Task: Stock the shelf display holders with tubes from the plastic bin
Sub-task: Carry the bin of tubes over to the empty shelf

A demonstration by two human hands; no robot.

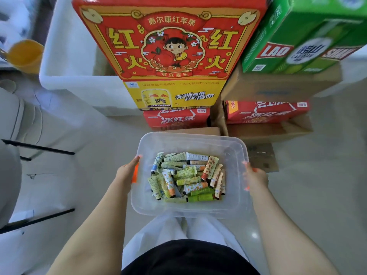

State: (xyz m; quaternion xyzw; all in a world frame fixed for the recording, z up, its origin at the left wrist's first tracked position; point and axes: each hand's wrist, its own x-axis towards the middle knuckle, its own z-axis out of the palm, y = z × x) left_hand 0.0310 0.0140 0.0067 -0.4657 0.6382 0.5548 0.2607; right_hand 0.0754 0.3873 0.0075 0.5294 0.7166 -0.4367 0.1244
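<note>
I see my left hand (127,173) and right hand (255,176) each gripping one side of the clear plastic bin (190,136), which is held level above my legs. The tubes (188,176) lie in a loose heap inside it. Stacked drink cartons (170,46) stand just beyond.

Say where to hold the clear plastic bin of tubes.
Grip the clear plastic bin by its side rims, at the orange latches, one hand from each side, as the left hand and right hand do: it is wide, and its loose tubes need it level.
</note>
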